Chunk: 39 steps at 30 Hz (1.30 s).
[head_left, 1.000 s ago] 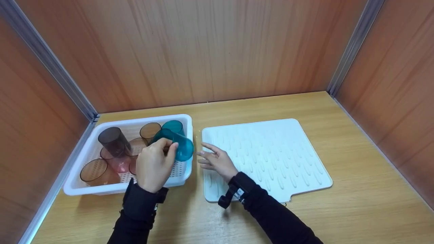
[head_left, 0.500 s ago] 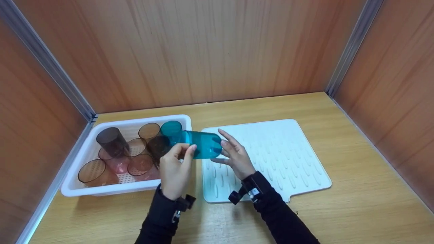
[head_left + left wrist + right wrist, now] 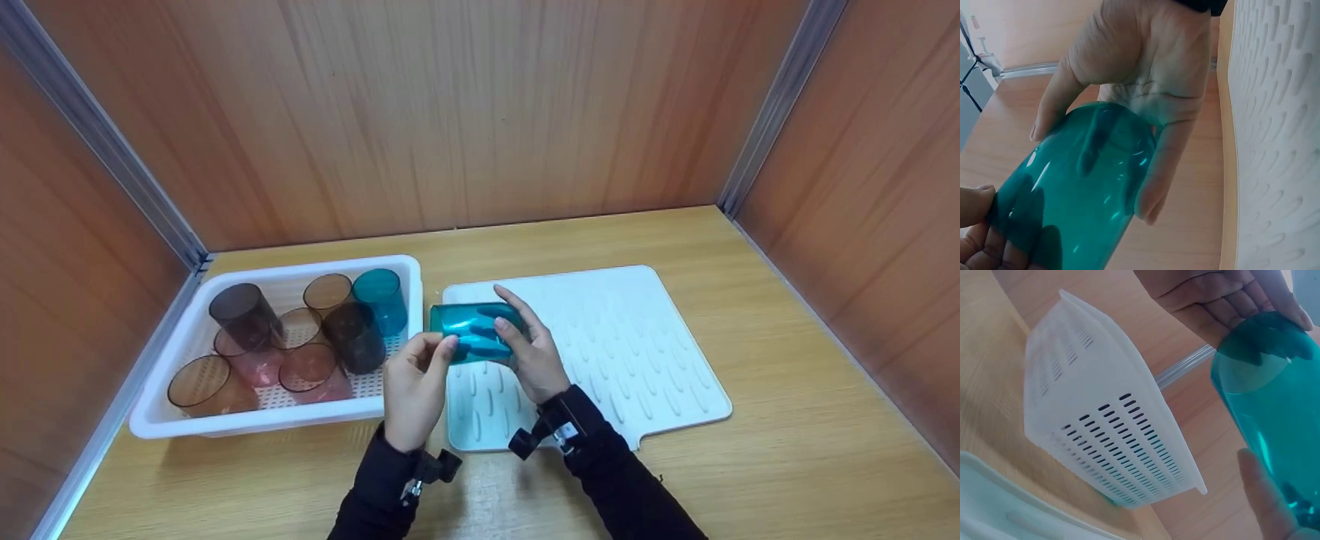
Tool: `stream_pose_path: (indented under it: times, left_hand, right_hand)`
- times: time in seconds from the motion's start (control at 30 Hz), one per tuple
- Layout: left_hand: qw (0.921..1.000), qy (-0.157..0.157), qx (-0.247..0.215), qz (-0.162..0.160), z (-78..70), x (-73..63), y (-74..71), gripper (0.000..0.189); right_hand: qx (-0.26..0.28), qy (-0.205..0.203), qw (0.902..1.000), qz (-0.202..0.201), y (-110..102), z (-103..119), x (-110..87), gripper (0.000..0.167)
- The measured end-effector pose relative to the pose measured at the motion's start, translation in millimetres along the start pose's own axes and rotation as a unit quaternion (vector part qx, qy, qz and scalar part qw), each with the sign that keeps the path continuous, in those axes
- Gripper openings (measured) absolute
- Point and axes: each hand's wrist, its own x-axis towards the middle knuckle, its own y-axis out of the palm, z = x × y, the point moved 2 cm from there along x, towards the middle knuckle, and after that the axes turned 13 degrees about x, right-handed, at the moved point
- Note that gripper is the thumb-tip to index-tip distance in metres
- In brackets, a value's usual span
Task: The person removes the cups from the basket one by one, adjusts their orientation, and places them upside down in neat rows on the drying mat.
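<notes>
A clear teal tumbler [image 3: 472, 322] lies sideways in the air between my hands, over the left part of a white ridged draining board [image 3: 637, 337]. My left hand [image 3: 416, 394] pinches its open rim, thumb on the near side and fingers within or behind the wall. Around the base end, my right hand [image 3: 538, 364] holds the tumbler with thumb and fingers on opposite sides. In the left wrist view, the right hand's fingers show through the teal wall of the tumbler [image 3: 1072, 180]. The right wrist view has the left hand [image 3: 1230, 298] at the tumbler's rim.
Left of the board stands a white perforated basket [image 3: 300, 417]. Inside are a dark grey tumbler [image 3: 244, 319], a dark brown tumbler [image 3: 358, 345], another teal tumbler [image 3: 382, 300] and several amber and pink ones. Wooden panels [image 3: 480, 112] enclose the table at the back and sides.
My left hand has carried the teal tumbler rightward out of the basket, turning it onto its side. My right hand has moved to its base and taken hold there.
</notes>
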Motion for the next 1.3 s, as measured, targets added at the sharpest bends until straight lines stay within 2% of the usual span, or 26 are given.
stream_pose_path:
  times: [0.2, 0.43, 0.67, 0.9, 0.97, 1.07, 1.17, 1.3]
  left_hand:
    - [0.9994, -0.019, -0.023, 0.015, 3.1, -1.1, 3.2, 0.018]
    - [0.9988, -0.029, -0.035, 0.016, 5.4, -1.5, 3.9, 0.016]
    - [0.9996, 0.012, -0.015, 0.021, 7.2, -4.0, 10.1, 0.018]
    - [0.9988, 0.031, 0.015, 0.035, 8.7, -6.2, 13.5, 0.016]
    - [0.9977, 0.045, 0.026, 0.043, 8.9, -6.3, 14.6, 0.017]
    - [0.9929, 0.081, 0.066, 0.058, 8.2, -7.8, 17.3, 0.020]
    - [0.9836, 0.112, 0.118, 0.077, 6.4, -10.7, 20.3, 0.028]
    - [0.9731, 0.130, 0.160, 0.102, 5.4, -14.4, 23.7, 0.042]
  right_hand:
    - [-0.019, -0.035, 0.9986, -0.034, -4.5, -3.7, 0.7, 0.051]
    - [-0.023, -0.029, 0.9985, -0.039, -4.4, -4.7, 0.7, 0.054]
    - [-0.037, -0.048, 0.9973, -0.041, -7.2, 1.9, 0.5, 0.056]
    - [-0.043, -0.070, 0.9953, -0.052, -11.8, 7.8, 2.5, 0.052]
    - [-0.050, -0.071, 0.9947, -0.054, -12.9, 10.9, 3.0, 0.053]
    - [-0.065, -0.069, 0.9935, -0.063, -16.0, 16.6, 4.0, 0.052]
    - [-0.079, -0.066, 0.9922, -0.070, -21.0, 22.9, 5.0, 0.051]
    - [-0.109, -0.077, 0.9889, -0.066, -26.6, 33.2, 7.6, 0.049]
